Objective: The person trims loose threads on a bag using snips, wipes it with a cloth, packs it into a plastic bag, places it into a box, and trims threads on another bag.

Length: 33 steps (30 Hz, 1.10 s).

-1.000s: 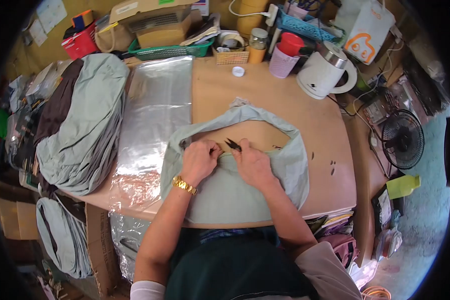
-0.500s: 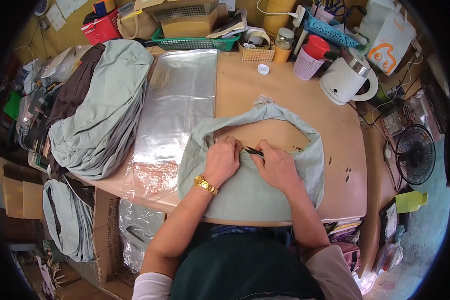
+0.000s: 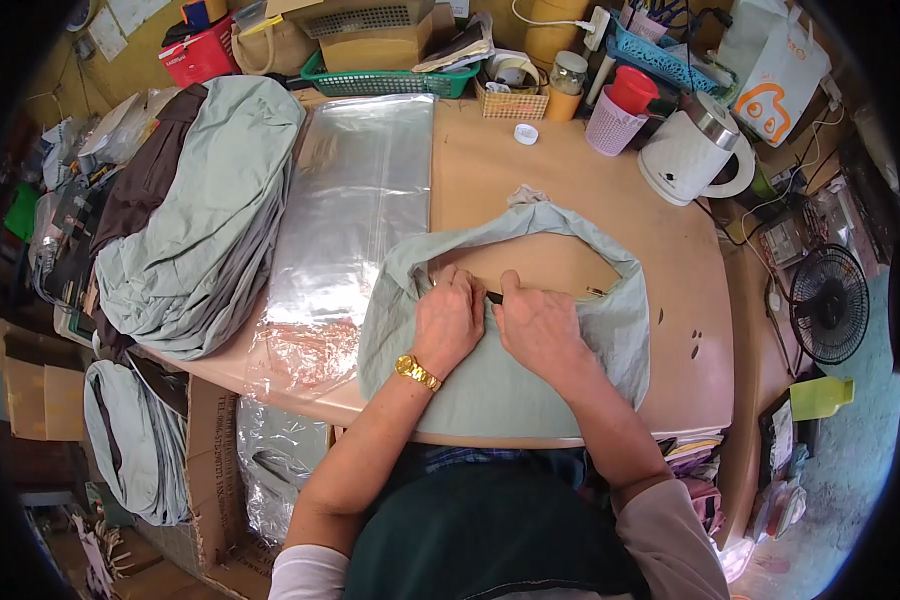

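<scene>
A pale grey-green, bag-like cloth piece [image 3: 485,390] lies flat on the table, with a wide opening in its upper half. My left hand [image 3: 449,318], a gold watch on its wrist, is closed on the lower edge of that opening. Just right of it, my right hand [image 3: 540,328] is closed around small black thread snips [image 3: 495,297]. Only a short dark part of the snips shows between the two hands, pointing at the cloth edge by my left fingers. Most of the snips is hidden under my right hand.
Clear plastic sheets [image 3: 355,190] lie left of the cloth, beside a tall pile of similar cloth pieces [image 3: 220,190]. A white kettle [image 3: 685,150], a pink cup [image 3: 613,125] and baskets line the back. A black fan [image 3: 828,303] stands at right.
My right hand has turned and moved slightly left toward my left hand, so the snips' blades are now mostly covered. The cloth has stayed in place.
</scene>
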Each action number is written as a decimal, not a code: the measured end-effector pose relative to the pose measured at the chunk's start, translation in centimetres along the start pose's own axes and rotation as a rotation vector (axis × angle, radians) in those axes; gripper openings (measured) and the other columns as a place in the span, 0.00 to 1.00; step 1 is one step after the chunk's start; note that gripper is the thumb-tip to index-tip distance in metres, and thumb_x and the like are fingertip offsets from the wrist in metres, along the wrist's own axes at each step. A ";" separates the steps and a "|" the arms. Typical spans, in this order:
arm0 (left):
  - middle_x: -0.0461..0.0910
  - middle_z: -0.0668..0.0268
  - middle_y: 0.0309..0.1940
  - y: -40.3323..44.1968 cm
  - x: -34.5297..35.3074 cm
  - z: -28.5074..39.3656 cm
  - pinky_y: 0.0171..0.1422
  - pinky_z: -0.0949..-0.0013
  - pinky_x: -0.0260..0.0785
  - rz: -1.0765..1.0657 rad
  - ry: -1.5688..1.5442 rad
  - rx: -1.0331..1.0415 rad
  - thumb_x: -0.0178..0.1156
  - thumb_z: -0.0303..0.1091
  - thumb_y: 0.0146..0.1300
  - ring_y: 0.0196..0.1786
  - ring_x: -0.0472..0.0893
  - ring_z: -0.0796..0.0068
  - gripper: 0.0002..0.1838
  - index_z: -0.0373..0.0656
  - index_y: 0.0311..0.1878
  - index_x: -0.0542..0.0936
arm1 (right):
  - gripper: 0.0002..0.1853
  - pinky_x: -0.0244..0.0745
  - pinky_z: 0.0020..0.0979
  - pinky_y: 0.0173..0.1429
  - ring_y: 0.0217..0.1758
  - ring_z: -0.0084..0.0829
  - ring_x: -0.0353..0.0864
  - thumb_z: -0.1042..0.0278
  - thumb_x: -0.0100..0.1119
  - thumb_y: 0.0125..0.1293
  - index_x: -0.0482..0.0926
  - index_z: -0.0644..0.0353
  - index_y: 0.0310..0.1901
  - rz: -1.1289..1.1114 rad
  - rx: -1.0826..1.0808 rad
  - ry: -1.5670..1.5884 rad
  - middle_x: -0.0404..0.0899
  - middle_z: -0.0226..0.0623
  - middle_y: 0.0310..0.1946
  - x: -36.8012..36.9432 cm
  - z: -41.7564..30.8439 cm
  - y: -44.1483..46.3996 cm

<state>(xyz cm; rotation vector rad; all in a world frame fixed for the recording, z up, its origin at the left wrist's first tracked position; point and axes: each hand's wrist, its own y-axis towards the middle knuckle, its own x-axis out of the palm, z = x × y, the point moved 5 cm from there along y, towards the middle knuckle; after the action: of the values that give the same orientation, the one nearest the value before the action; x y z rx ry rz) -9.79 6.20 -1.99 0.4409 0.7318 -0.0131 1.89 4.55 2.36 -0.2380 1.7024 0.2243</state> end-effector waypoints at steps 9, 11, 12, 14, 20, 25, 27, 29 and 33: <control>0.73 0.53 0.35 -0.2 0.1 -0.1 0.33 0.54 0.73 0.040 0.043 0.055 0.59 0.27 0.61 0.31 0.78 0.49 0.06 0.35 0.35 0.74 | 0.14 0.75 0.47 0.35 0.32 0.52 0.83 0.64 0.62 0.62 0.68 0.64 0.39 0.054 -0.002 0.173 0.80 0.49 0.23 -0.3 1.2 -0.5; 0.73 0.52 0.35 -0.2 0.4 -0.3 0.33 0.54 0.73 0.033 0.052 0.052 0.59 0.27 0.61 0.32 0.78 0.49 0.05 0.35 0.35 0.74 | 0.16 0.76 0.47 0.38 0.33 0.52 0.84 0.63 0.60 0.63 0.68 0.66 0.42 0.007 0.030 0.188 0.81 0.51 0.24 -0.4 1.3 -0.4; 0.73 0.52 0.35 -0.3 0.5 -0.4 0.34 0.54 0.73 0.028 0.075 0.039 0.59 0.27 0.61 0.33 0.78 0.49 0.05 0.35 0.35 0.74 | 0.17 0.77 0.48 0.41 0.35 0.52 0.84 0.61 0.58 0.64 0.68 0.68 0.44 -0.043 0.050 0.216 0.82 0.53 0.26 -0.3 1.2 -0.4; 0.74 0.51 0.34 -0.4 0.4 0.1 0.34 0.53 0.72 0.054 0.061 0.067 0.59 0.26 0.61 0.33 0.78 0.48 0.05 0.36 0.35 0.74 | 0.18 0.77 0.48 0.41 0.35 0.52 0.84 0.61 0.58 0.65 0.68 0.68 0.45 -0.024 0.050 0.207 0.82 0.53 0.26 0.2 1.2 -0.5; 0.72 0.51 0.32 -0.8 0.0 0.7 0.35 0.51 0.71 0.104 0.067 0.071 0.57 0.24 0.61 0.33 0.75 0.45 0.04 0.37 0.36 0.72 | 0.17 0.77 0.49 0.41 0.35 0.53 0.84 0.61 0.57 0.66 0.67 0.67 0.45 -0.038 0.051 0.234 0.81 0.53 0.26 0.7 0.6 -0.8; 0.74 0.55 0.33 -0.5 -1.2 -3.0 0.31 0.64 0.71 0.167 -0.400 -0.314 0.56 0.28 0.67 0.29 0.78 0.66 0.07 0.37 0.35 0.71 | 0.15 0.75 0.50 0.40 0.36 0.53 0.83 0.60 0.54 0.69 0.67 0.61 0.48 0.074 0.132 0.355 0.82 0.51 0.29 0.4 2.6 -1.1; 0.75 0.58 0.32 0.0 -3.5 -3.9 0.32 0.67 0.71 0.189 -0.777 -0.490 0.54 0.28 0.69 0.30 0.78 0.72 0.06 0.38 0.35 0.70 | 0.15 0.74 0.50 0.42 0.39 0.53 0.82 0.59 0.52 0.70 0.67 0.56 0.52 0.139 0.283 0.392 0.82 0.50 0.32 -2.7 5.6 -0.8; 0.75 0.60 0.33 0.1 -5.9 1.2 0.34 0.69 0.72 0.242 -0.552 -0.154 0.60 0.29 0.65 0.32 0.79 0.71 0.08 0.39 0.38 0.71 | 0.15 0.74 0.49 0.45 0.43 0.53 0.82 0.58 0.51 0.71 0.67 0.54 0.55 0.243 0.389 0.400 0.82 0.51 0.38 -4.6 10.2 0.2; 0.75 0.55 0.52 -3.6 -2.7 5.3 0.63 0.44 0.65 -0.324 -0.079 0.035 0.68 0.41 0.56 0.59 0.74 0.52 0.25 0.40 0.53 0.73 | 0.15 0.72 0.47 0.51 0.50 0.51 0.80 0.58 0.50 0.72 0.69 0.56 0.55 0.309 0.414 0.421 0.81 0.52 0.44 -3.1 18.2 5.3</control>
<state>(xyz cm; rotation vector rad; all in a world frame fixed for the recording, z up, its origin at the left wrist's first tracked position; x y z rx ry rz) -9.03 0.44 1.86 0.3499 0.7197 -0.3457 18.09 14.88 2.94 0.3088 2.1553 0.0429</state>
